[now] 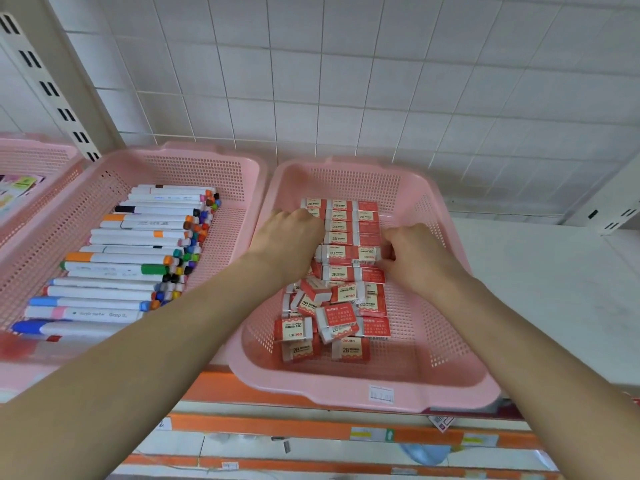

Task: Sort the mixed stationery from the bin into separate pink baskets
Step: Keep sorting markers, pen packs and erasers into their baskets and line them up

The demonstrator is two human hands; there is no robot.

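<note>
Red erasers (pixel 348 254) between curled left hand (pixel 291 237) and right hand (pixel 414 254)

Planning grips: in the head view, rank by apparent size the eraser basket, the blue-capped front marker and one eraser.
1. eraser basket
2. blue-capped front marker
3. eraser
Marker is clearly longer, though thinner.

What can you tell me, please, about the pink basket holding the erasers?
This rectangular pink plastic basket has perforated walls and floor, a solid rim and a label on its near edge. It sits on the white shelf beside the marker basket, overhanging the front. Red 2B erasers lie inside, rowed at the back, jumbled nearer. The left hand rests on them; the right hand pinches one.
</note>
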